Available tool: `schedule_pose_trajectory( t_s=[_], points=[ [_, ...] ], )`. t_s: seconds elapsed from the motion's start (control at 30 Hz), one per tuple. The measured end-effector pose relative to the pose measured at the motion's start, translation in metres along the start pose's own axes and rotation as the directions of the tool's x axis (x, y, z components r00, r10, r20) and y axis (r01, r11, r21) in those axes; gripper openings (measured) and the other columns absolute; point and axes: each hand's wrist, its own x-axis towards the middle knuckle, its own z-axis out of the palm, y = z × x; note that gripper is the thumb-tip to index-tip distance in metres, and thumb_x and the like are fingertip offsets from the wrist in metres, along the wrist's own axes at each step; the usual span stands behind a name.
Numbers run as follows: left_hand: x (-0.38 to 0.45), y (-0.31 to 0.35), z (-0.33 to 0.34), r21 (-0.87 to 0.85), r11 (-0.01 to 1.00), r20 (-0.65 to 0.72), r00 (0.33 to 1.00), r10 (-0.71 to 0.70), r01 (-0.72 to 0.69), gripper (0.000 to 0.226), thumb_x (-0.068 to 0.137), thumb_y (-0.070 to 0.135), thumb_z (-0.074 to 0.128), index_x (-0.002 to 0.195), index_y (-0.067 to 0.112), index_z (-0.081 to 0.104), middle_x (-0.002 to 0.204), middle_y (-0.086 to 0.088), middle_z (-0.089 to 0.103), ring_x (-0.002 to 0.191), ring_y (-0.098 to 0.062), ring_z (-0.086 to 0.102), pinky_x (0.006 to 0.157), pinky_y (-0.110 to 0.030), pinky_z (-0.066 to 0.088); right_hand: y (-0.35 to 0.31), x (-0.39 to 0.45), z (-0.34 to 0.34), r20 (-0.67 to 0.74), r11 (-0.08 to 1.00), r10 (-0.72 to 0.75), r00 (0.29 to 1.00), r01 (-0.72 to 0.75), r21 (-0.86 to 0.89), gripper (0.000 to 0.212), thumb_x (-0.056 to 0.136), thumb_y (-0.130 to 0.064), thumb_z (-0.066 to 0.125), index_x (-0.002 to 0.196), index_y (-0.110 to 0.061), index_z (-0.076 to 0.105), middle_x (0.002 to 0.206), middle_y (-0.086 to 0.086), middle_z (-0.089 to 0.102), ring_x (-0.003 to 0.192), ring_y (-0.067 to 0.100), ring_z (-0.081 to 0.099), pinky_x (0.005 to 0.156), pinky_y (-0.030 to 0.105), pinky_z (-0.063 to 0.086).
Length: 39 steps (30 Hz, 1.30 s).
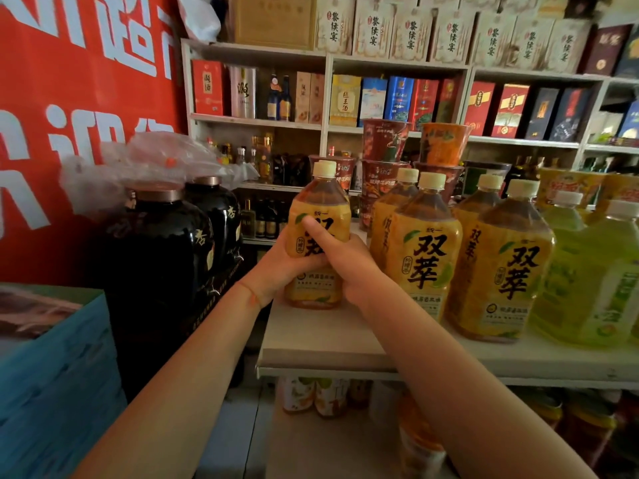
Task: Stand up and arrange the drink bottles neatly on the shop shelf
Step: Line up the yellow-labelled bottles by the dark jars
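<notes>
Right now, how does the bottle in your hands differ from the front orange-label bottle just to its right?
The held bottle is gripped by the left hand and right hand; the neighbouring orange bottle stands free. The held bottle sits at the left end of the shelf, further back; the neighbouring orange bottle stands nearer the front. Both are upright with cream caps and matching orange labels.

My one view comes from my head, facing forward and slightly down at the shelf (345, 344). It sits close: the shelf's front edge fills the middle, my forearms rise from below, a red banner (69, 98) hangs left of it.
</notes>
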Motion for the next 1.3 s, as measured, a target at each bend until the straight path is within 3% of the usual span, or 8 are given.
schedule_pose_trajectory(
  t_s=[0.23,0.7,0.83,0.9,0.97,1.03,1.17,1.3],
  points=[
    [-0.025,0.008,0.018,-0.012,1.000,-0.070,0.998,0.005,-0.006,0.069,0.081,0.029,0.085,0.140,0.018,0.051,0.125,-0.006,0.070,0.116,-0.021,0.068,0.099,-0.044,0.056,0.002,-0.024,-0.017,0.111,0.996,-0.065,0.992,0.058,0.062,0.091,0.038,-0.082,0.080,0.113,-0.031,0.071,0.107,-0.006,0.076,0.105,0.019,0.070,0.095,0.045,0.055],
    [-0.064,0.041,0.033,0.070,0.996,-0.047,0.997,-0.059,0.062,0.072,0.077,0.054,0.078,0.140,0.032,0.051,0.124,0.001,0.071,0.115,-0.019,0.069,0.102,-0.049,0.052,0.007,-0.058,-0.028,0.065,0.998,-0.060,0.996,0.062,-0.019,0.121,0.034,-0.096,0.069,0.132,-0.026,0.057,0.118,-0.005,0.069,0.108,0.018,0.066,0.094,0.043,0.056],
    [-0.074,0.041,0.039,0.077,0.993,-0.131,0.988,-0.080,0.091,0.079,0.070,0.063,0.081,0.136,0.028,0.056,0.121,0.002,0.072,0.113,-0.021,0.069,0.099,-0.049,0.054,0.007,-0.077,-0.035,0.081,0.990,-0.097,0.992,0.104,-0.091,0.074,0.075,-0.070,0.068,0.129,-0.021,0.055,0.116,-0.005,0.066,0.108,0.017,0.064,0.089,0.036,0.056],
    [-0.080,0.048,0.040,0.110,0.988,-0.219,0.972,-0.084,0.110,0.074,0.074,0.061,0.077,0.136,0.025,0.057,0.120,0.004,0.072,0.114,-0.018,0.068,0.095,-0.040,0.056,0.011,-0.090,-0.042,0.042,0.955,-0.233,0.971,0.237,-0.176,0.055,0.090,-0.056,0.062,0.132,-0.022,0.054,0.115,-0.008,0.065,0.106,0.011,0.064,0.086,0.031,0.057],
    [-0.084,0.054,0.037,0.095,0.994,-0.364,0.931,-0.015,0.053,0.054,0.090,0.057,0.064,0.128,0.020,0.064,0.118,0.001,0.072,0.113,-0.018,0.068,0.096,-0.041,0.055,0.015,-0.104,-0.051,-0.070,0.841,-0.500,0.863,0.465,-0.278,0.045,0.098,-0.045,0.052,0.136,-0.022,0.054,0.114,-0.009,0.066,0.102,0.008,0.064,0.084,0.030,0.058],
    [-0.084,0.060,0.039,-0.058,0.998,-0.485,0.874,-0.026,-0.002,0.046,0.096,0.054,0.048,0.115,0.019,0.071,0.113,-0.003,0.074,0.110,-0.020,0.068,0.100,-0.045,0.052,0.016,-0.112,-0.055,-0.104,0.781,-0.600,0.793,0.553,-0.291,0.040,0.102,-0.037,0.045,0.138,-0.021,0.054,0.115,-0.009,0.066,0.103,0.009,0.063,0.086,0.034,0.056],
    [-0.069,0.060,0.055,-0.220,0.965,-0.425,0.876,-0.226,0.142,0.061,0.104,0.058,0.025,0.108,0.024,0.076,0.111,-0.005,0.076,0.109,-0.022,0.070,0.098,-0.047,0.053,0.006,-0.097,-0.038,-0.020,0.972,-0.234,0.972,0.234,-0.010,0.062,0.099,-0.061,0.033,0.148,-0.025,0.042,0.134,-0.010,0.055,0.129,0.013,0.050,0.109,0.039,0.041],
    [-0.056,0.058,0.060,-0.321,0.924,-0.402,0.853,-0.332,0.208,0.072,0.098,0.069,0.025,0.112,0.020,0.076,0.113,-0.011,0.075,0.110,-0.032,0.070,0.100,-0.056,0.052,0.000,-0.077,-0.030,-0.049,0.981,0.075,0.996,-0.065,0.182,0.066,0.100,-0.065,0.024,0.150,-0.026,0.041,0.148,0.004,0.048,0.139,0.026,0.042,0.118,0.051,0.030]
  ],
)
